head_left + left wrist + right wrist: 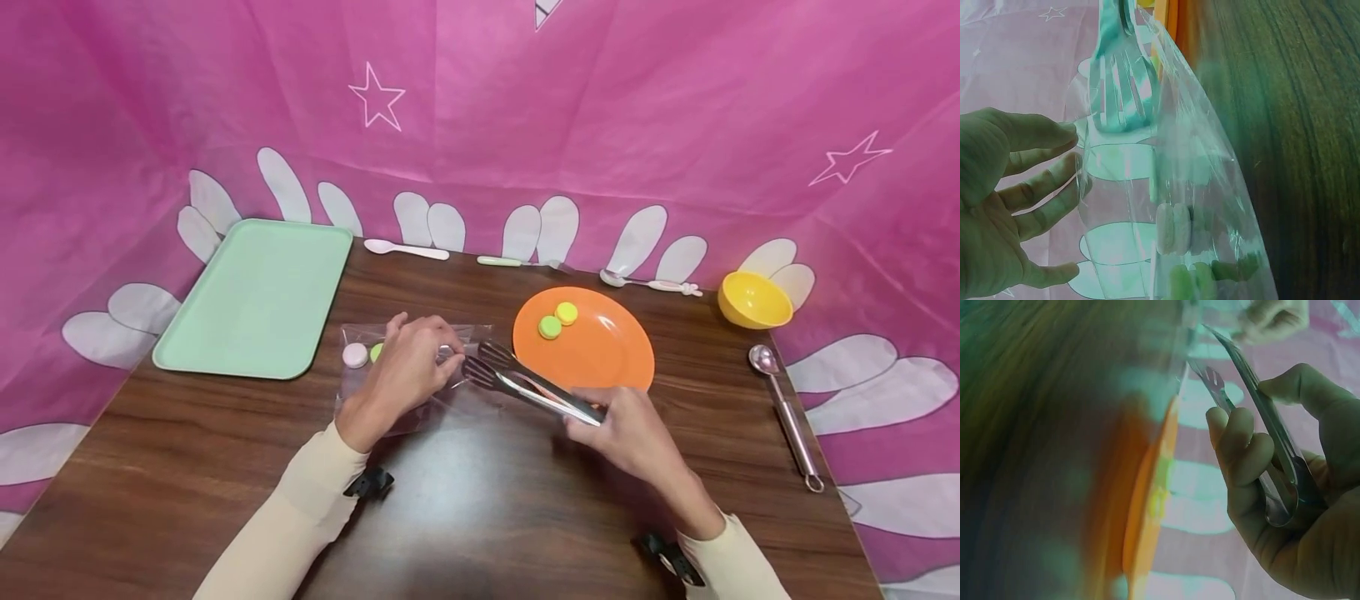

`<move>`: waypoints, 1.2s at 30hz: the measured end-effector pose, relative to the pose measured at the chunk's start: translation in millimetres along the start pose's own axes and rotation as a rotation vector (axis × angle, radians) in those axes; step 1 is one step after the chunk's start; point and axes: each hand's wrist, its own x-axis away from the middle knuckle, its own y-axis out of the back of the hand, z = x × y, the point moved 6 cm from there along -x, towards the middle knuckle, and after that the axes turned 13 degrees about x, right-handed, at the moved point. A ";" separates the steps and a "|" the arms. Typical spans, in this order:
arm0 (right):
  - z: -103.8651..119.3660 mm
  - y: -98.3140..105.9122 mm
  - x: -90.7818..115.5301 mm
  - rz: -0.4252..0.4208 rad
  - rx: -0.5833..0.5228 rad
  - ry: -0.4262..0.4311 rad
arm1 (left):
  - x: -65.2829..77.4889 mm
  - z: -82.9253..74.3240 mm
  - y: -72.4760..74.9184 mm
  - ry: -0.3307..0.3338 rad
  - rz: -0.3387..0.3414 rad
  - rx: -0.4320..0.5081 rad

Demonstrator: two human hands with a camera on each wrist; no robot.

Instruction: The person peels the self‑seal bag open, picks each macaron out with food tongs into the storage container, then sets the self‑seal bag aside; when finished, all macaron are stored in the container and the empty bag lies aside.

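My left hand [408, 367] pinches the edge of a clear plastic bag [1210, 144], thumb and fingers at its mouth. Inside the bag lie a pale pink macaron [355, 356] and a green macaron [377, 352], the latter partly hidden by the hand in the head view. Metal tongs [547, 396] are gripped by my right hand [630, 429], thumb on one arm and fingers round the other. Their slotted heads [1124, 94] point left at the bag's mouth, slightly apart, with nothing seen between them.
Right of the bag, an orange plate [600, 350] carries a green macaron [550, 327] and a yellow macaron [567, 313]. A mint tray [255, 292] lies at left. Along the back are a white spoon [405, 249], a fork [517, 262] and another spoon [648, 284]; at right, a yellow bowl [757, 304] and a scoop [787, 417].
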 end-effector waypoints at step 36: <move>15.1 -9.7 -16.2 -0.033 -0.011 -0.008 | -1.8 2.4 0.0 -0.041 -0.048 -0.003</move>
